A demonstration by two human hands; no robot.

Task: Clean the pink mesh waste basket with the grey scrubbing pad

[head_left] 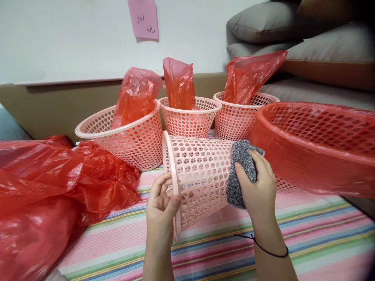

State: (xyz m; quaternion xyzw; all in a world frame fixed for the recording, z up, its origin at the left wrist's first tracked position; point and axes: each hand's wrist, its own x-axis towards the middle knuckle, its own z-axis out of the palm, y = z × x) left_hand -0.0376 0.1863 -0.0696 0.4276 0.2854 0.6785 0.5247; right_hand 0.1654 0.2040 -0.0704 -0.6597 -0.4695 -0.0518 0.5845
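Note:
A pink perforated plastic wastebasket [202,164] lies on its side between my hands, its wide rim facing left. My left hand [163,205] is closed on that rim, thumb on the near side and fingers inside. A grey speckled cloth [240,175] is pressed against the basket's base end by my right hand [260,183], whose fingers are wrapped round it. The base itself is hidden by the cloth.
Behind stand three pink baskets, left [140,146], middle [187,121] and right [234,121], each with a red plastic bag inside. A red-lined basket [307,144] stands right. Red plastic bags [64,175] heap at left on the striped cloth [117,242]. Grey cushions [331,54] are stacked back right.

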